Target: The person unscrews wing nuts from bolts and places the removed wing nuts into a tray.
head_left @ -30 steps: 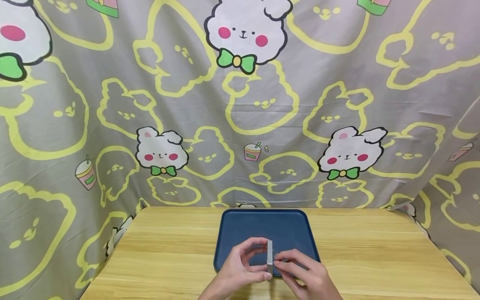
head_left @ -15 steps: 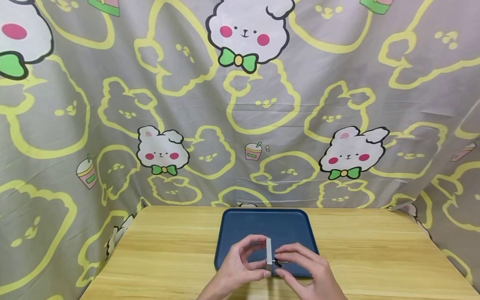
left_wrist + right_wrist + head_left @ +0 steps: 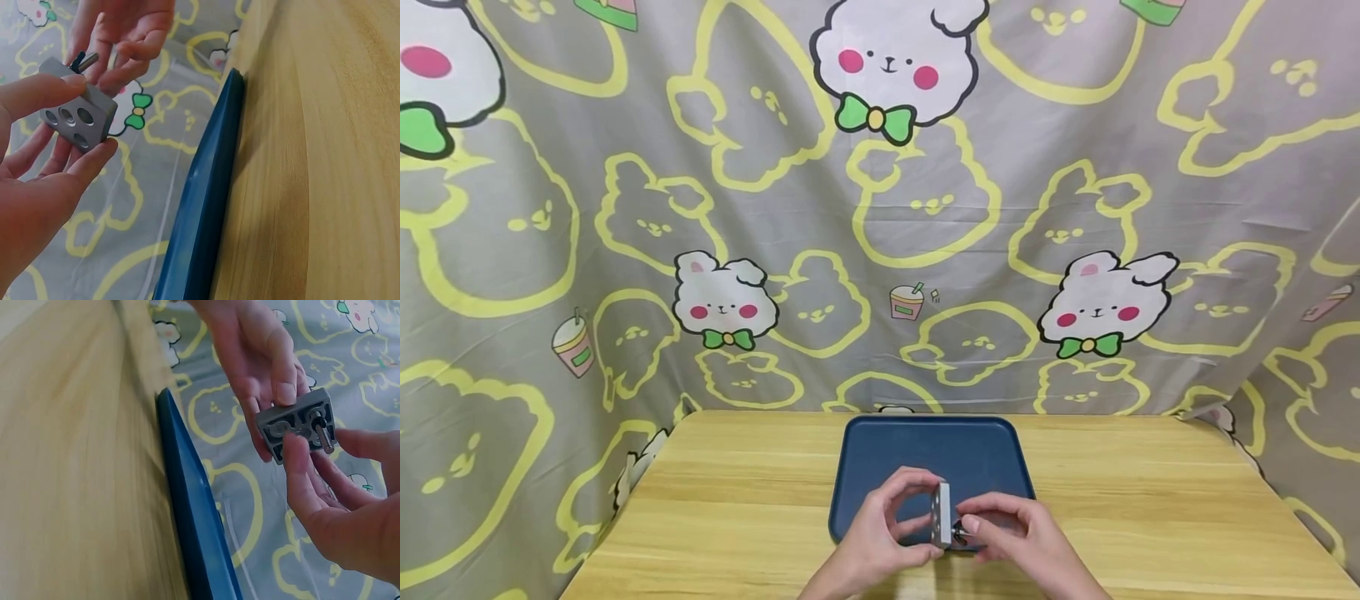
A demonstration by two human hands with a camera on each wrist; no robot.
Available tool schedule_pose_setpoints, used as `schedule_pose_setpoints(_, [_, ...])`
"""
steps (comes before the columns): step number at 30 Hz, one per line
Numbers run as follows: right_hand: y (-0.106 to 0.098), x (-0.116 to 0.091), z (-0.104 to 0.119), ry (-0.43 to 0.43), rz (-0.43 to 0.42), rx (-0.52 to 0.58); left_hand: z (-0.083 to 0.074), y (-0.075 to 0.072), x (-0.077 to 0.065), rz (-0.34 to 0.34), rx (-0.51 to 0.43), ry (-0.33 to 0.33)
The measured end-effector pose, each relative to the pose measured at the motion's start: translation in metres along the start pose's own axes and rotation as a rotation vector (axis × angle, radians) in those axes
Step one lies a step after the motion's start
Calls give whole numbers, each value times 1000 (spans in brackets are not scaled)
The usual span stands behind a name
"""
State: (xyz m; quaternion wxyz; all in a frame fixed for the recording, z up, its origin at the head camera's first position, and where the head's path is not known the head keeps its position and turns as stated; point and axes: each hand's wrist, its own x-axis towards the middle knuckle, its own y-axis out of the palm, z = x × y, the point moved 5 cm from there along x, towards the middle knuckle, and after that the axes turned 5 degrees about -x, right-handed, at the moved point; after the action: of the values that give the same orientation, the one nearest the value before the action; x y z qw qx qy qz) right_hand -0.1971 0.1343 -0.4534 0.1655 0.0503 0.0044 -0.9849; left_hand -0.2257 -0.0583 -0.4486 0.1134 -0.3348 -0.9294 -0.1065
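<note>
My left hand (image 3: 874, 533) holds a small grey metal block (image 3: 94, 119) upright by its opposite edges, thumb on one side and fingers on the other. Several round holes show on the block's face in the left wrist view. From its recessed other face, a threaded screw (image 3: 324, 437) with a black piece (image 3: 77, 60) at its base sticks out. My right hand (image 3: 1033, 542) is close around that screw with loosely bent fingers. In the right wrist view, one fingertip (image 3: 297, 447) overlaps the recessed face, and the screw's end shows free between the digits.
Beneath both hands lies a dark blue tray (image 3: 925, 450) on the light wooden table (image 3: 1150, 500). A grey curtain (image 3: 820, 208) with yellow outlines and white cartoon animals hangs behind the table and along its sides.
The block has turned slightly, so its holed face now shows a little in the head view. My right hand's fingers have shifted around the screw, with the thumb now higher.
</note>
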Motion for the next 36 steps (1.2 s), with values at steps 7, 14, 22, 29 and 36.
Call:
schedule_pose_setpoints(7, [4, 1, -7, 44, 85, 74, 0, 3, 0, 4, 25, 4])
schedule_pose_setpoints(14, [5, 0, -6, 1, 79, 50, 2, 3, -1, 1, 29, -4])
schedule_pose_setpoints(22, [7, -2, 5, -126, 13, -83, 5, 0, -1, -13, -6, -46])
schedule_pose_setpoints(29, [16, -10, 21, -494, -130, -367, 7, -1, -1, -17, -32, -67])
schedule_pose_setpoints(36, [25, -21, 30, -1023, -274, -664, 7, -2, -2, -29, -74, -100])
